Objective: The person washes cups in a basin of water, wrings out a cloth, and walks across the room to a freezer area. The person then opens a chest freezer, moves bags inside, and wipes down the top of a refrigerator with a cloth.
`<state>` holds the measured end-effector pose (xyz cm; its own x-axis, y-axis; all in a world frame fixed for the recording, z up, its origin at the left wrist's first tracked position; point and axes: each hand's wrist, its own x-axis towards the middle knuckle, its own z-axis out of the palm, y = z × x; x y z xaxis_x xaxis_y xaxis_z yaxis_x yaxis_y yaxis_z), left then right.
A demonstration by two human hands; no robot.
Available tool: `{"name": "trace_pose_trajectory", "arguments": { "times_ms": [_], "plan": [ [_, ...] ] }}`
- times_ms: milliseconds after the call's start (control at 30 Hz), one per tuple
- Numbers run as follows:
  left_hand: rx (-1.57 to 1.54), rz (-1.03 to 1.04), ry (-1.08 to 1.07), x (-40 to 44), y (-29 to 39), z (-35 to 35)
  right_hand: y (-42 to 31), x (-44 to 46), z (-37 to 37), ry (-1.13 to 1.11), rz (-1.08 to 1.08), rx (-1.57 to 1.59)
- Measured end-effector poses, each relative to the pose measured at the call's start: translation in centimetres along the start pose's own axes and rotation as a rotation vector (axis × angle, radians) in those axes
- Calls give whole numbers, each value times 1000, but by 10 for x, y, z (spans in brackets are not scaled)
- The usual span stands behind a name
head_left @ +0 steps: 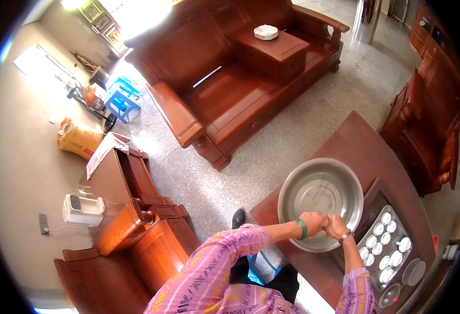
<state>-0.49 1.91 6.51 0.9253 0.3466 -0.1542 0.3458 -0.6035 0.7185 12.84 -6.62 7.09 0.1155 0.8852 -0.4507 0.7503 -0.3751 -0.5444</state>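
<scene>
My left hand (311,225), with a green bangle at the wrist, is closed over the near part of a wide metal basin (287,183). Touching it is my right hand (337,227), also closed, with a watch on the wrist. Whatever the fingers hold is too small or hidden to name. The basin stands on a dark wooden table (340,141) and seems to hold clear water. To its right, a metal tray (380,226) carries several white cups and a small white pot (404,244).
Beside the tray are a clear round container (413,271) and a glass bowl (390,295). A wooden sofa (230,99) stands beyond the floor, with a wooden chair (423,125) at right. A white appliance (83,209) rests on a cabinet at left.
</scene>
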Motion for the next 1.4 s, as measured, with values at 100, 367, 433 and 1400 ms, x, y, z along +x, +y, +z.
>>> {"name": "trace_pose_trajectory", "arguments": {
  "times_ms": [100,367,433,1400],
  "plan": [
    [-384,-247,-107,7,-1,-18,-34,-17,-9,378,-11,-152],
    [-1451,-684,-792,8,-3,-36,-36,-24,-12,486,-307,-256],
    [-649,-389,-659,9,6,-34,-34,-21,-10,399,-220,-257],
    [-258,-86,-70,-12,13,-15,-14,-15,1,194,-92,-156]
  ]
}}
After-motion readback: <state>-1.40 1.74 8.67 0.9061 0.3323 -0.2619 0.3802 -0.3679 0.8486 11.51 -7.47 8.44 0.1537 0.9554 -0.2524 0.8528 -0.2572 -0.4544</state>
